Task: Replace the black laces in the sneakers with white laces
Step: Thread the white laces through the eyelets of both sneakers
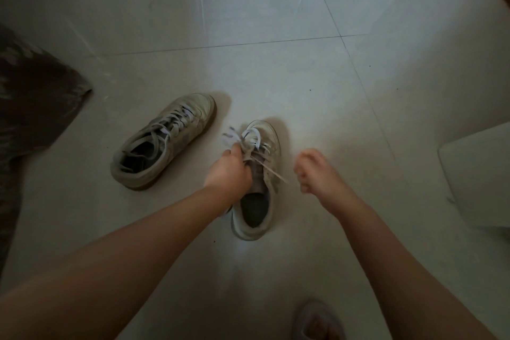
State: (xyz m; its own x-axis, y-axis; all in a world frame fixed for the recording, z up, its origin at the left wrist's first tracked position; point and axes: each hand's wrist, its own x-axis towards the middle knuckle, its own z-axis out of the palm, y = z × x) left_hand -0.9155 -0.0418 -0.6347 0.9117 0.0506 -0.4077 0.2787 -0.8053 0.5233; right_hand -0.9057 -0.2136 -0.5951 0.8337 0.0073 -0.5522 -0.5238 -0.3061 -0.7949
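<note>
The left hand has its fingers clamped on the white lace of the near sneaker on the floor. Right hand, fingers curled together, blurred, hovers beside it. The second sneaker lies left of them; no legible writing.

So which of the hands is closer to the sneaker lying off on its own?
The left. The left hand grips the laces of the nearer sneaker, beside the other sneaker. The right hand hovers beyond the nearer sneaker, farther off.
</note>
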